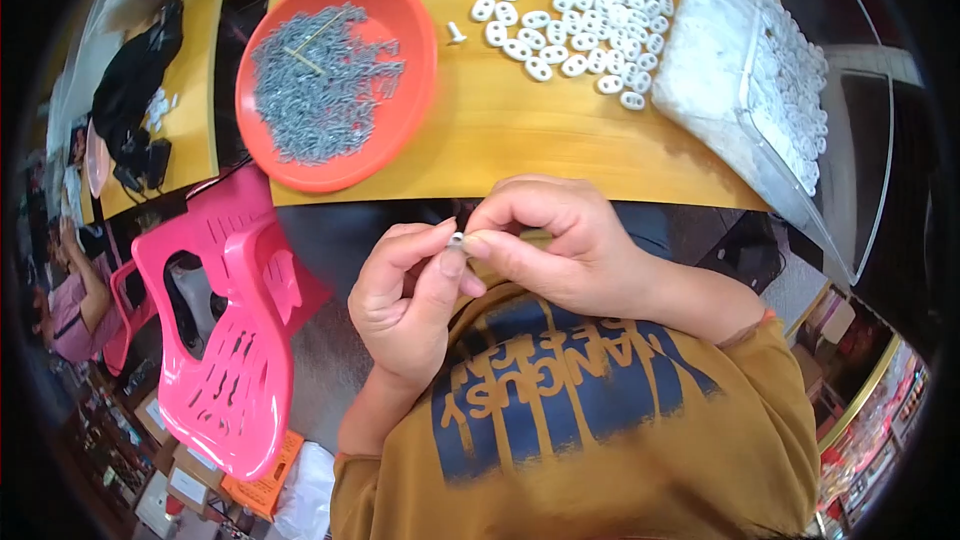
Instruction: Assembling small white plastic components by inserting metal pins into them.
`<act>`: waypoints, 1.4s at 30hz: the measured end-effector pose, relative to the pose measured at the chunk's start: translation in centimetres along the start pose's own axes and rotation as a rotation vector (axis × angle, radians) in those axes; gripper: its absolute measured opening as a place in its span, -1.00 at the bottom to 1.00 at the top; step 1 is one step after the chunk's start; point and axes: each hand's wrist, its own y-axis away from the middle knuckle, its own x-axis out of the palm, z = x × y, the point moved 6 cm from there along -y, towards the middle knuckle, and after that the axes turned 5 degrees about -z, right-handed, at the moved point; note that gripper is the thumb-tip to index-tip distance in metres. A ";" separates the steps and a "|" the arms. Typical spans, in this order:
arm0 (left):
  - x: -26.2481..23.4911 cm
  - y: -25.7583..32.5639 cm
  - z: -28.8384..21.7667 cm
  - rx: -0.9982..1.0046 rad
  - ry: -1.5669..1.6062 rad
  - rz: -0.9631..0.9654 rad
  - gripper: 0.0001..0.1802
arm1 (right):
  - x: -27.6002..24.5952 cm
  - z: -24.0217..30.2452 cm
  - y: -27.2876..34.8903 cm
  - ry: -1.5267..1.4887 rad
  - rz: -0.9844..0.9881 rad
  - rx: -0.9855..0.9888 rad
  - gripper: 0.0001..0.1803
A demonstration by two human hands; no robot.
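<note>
My left hand [408,290] is closed in a pinch, thumb and forefinger around a small whitish piece [457,238] with a dark spot on it. Most of that piece is covered by the fingertips. Against its other side, my right hand [550,240] presses thumb and forefinger together; what they hold, if anything, is hidden. Both hands meet just off the table's near edge, in front of my body. Beyond them lies a heap of white oval plastic pieces [590,10], each with two holes. A red round tray [418,105] holds many small grey metal screws or pins [315,90].
A clear plastic bin [745,155] with more white pieces [795,90] leans at the yellow table's [480,155] right edge. One small white part [456,33] lies beside the tray. A pink plastic chair [225,360] stands at the left; another person [85,295] sits farther left.
</note>
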 end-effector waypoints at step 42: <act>-0.3 -1.6 3.4 -0.169 0.312 -0.065 -0.81 | -6.1 0.6 0.9 1.175 -0.462 -0.361 -0.68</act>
